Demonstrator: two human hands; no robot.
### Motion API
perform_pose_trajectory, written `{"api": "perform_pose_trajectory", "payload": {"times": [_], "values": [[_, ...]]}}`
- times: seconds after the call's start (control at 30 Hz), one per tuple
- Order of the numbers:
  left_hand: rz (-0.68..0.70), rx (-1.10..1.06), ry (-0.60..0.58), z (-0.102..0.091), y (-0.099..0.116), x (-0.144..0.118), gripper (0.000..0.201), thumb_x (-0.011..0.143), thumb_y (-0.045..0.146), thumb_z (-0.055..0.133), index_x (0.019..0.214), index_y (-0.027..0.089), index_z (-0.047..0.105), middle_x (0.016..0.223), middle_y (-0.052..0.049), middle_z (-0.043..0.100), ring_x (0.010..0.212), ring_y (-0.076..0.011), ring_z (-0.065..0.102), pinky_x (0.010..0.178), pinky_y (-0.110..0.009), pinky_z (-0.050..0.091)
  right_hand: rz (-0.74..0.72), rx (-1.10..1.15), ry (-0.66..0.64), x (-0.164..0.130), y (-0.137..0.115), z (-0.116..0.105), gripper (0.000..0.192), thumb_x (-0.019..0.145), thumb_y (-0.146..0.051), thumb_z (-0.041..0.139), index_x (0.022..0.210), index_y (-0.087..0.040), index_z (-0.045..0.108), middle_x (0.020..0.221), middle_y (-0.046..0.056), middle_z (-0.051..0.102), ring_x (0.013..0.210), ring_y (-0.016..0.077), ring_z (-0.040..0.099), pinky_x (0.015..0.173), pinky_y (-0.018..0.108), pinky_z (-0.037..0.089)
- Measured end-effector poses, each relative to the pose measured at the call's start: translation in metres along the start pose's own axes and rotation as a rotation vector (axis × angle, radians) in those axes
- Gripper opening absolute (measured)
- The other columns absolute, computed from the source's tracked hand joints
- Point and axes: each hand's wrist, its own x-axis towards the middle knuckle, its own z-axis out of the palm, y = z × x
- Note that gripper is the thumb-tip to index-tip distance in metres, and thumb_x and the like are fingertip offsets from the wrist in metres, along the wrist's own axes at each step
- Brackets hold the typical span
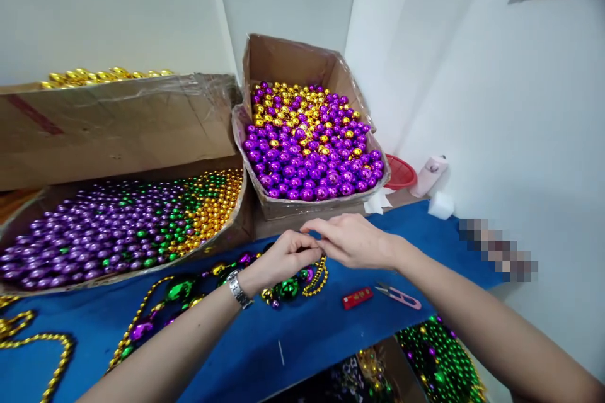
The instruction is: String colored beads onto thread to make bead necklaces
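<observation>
the left hand (283,258) and the right hand (352,240) met above the middle of the blue table (302,334), fingertips touching. both were pinched together on a thin part of a bead necklace (283,286), at the place where the two hands met. the rest of the necklace, with big green, purple and gold beads, lay on the table under the left hand and ran toward the near left corner. the left wrist wore a metal watch (237,289).

a possible problem, as i judge it: the pinch was small and the beads are smooth, so the string could slip out of the fingers, and loose beads would roll off the near edge of the table. the left forearm also lay close over the necklace and could drag it.

near the right hand, toward the right edge, lay a small red lighter (357,297) and pink scissors (399,296), just beside each other. along the far edge stood a cardboard box (302,63) full of purple and gold balls, and at the left a low box (118,227) with purple, green and gold beads. another gold chain (33,343) lay at the near left edge. the walls of the room were white and plain.
</observation>
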Motion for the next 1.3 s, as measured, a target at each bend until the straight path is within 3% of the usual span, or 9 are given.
{"api": "perform_pose_trajectory", "payload": {"times": [0.2, 0.33, 0.53, 0.67, 0.77, 0.87, 1.0, 1.13, 1.3], "values": [[0.037, -0.031, -0.031, 0.002, 0.005, 0.002, 0.025, 0.081, 0.031, 0.054, 0.078, 0.009, 0.066, 0.059, 0.003, 0.044, 0.054, -0.0072, 0.032, 0.051, -0.021, 0.027, 0.020, 0.140, 0.005, 0.006, 0.000, -0.003, 0.032, 0.090, -0.023, 0.043, 0.122, -0.021, 0.046, 0.098, 0.006, 0.067, 0.082, 0.0184, 0.061, 0.067, 0.027, 0.038], [0.065, 0.058, 0.013, 0.003, 0.009, 0.006, 0.033, 0.081, 0.037, 0.056, 0.066, 0.009, 0.066, 0.054, 0.004, 0.042, 0.051, -0.0061, 0.030, 0.048, -0.020, 0.026, 0.059, 0.357, -0.014, 0.005, 0.008, -0.013, 0.030, 0.089, -0.019, 0.045, 0.118, -0.020, 0.052, 0.086, 0.002, 0.066, 0.072, 0.0134, 0.059, 0.065, 0.025, 0.039], [0.108, 0.251, 0.135, -0.019, 0.031, 0.005, 0.032, 0.082, 0.037, 0.055, 0.077, 0.010, 0.071, 0.062, -0.002, 0.060, 0.053, -0.0086, 0.045, 0.049, -0.020, 0.034, 0.083, 0.655, -0.092, -0.037, 0.032, -0.025, 0.030, 0.094, -0.036, 0.045, 0.082, -0.017, 0.064, 0.070, 0.000, 0.063, 0.061, 0.0096, 0.057, 0.055, 0.022, 0.043], [0.241, 0.401, 0.146, -0.027, 0.054, 0.012, 0.030, 0.084, 0.034, 0.053, 0.074, 0.012, 0.070, 0.059, -0.001, 0.058, 0.052, -0.0078, 0.044, 0.048, -0.020, 0.033, 0.051, 1.365, 0.421, -0.039, 0.015, -0.029, 0.023, 0.091, -0.040, 0.050, 0.081, -0.022, 0.060, 0.109, 0.003, 0.060, 0.106, 0.0165, 0.056, 0.090, 0.036, 0.047], [0.336, 0.483, 0.171, -0.028, 0.077, 0.021, 0.032, 0.086, 0.030, 0.049, 0.064, 0.012, 0.064, 0.053, 0.002, 0.051, 0.048, -0.0061, 0.038, 0.045, -0.020, 0.028, -0.016, 1.604, 0.646, -0.017, -0.004, -0.044, 0.019, 0.090, -0.042, 0.052, 0.082, -0.026, 0.058, 0.118, -0.001, 0.058, 0.116, 0.0167, 0.051, 0.098, 0.040, 0.042], [0.393, 0.537, 0.221, -0.033, 0.104, 0.027, 0.035, 0.085, 0.026, 0.050, 0.054, 0.012, 0.054, 0.049, 0.004, 0.041, 0.046, -0.0049, 0.030, 0.044, -0.022, 0.024, -0.032, 1.640, 0.781, 0.008, -0.011, -0.071, 0.016, 0.088, -0.041, 0.055, 0.083, -0.026, 0.057, 0.087, -0.004, 0.062, 0.087, 0.0110, 0.061, 0.083, 0.030, 0.050], [0.418, 0.604, 0.238, -0.045, 0.134, 0.030, 0.036, 0.080, 0.021, 0.056, 0.047, 0.012, 0.044, 0.046, 0.006, 0.033, 0.045, -0.0030, 0.025, 0.045, -0.022, 0.020, 0.067, 1.591, 0.849, 0.034, -0.012, -0.112, 0.021, 0.087, -0.038, 0.056, 0.073, -0.022, 0.052, 0.055, -0.009, 0.041, 0.047, 0.0044, 0.046, 0.050, 0.018, 0.045], [0.442, 0.613, 0.257, -0.055, 0.161, 0.028, 0.038, 0.080, 0.019, 0.053, 0.045, 0.011, 0.041, 0.045, 0.008, 0.026, 0.045, 0.0007, 0.022, 0.047, -0.019, 0.018, 0.187, 1.495, 0.897, 0.052, -0.017, -0.152, 0.029, 0.090, -0.025, 0.044, 0.061, -0.019, 0.047, 0.045, -0.010, 0.029, 0.035, 0.0023, 0.030, 0.035, 0.017, 0.025], [0.412, 0.550, 0.299, -0.063, 0.197, 0.022, 0.032, 0.079, 0.019, 0.052, 0.051, 0.004, 0.050, 0.049, 0.008, 0.027, 0.045, 0.0026, 0.030, 0.050, -0.017, 0.017, 0.230, 1.279, 0.962, 0.065, -0.023, -0.199, 0.033, 0.083, -0.017, 0.032, 0.055, -0.014, 0.049, 0.038, -0.013, 0.026, 0.031, -0.0044, 0.027, 0.039, 0.025, 0.013]]}}
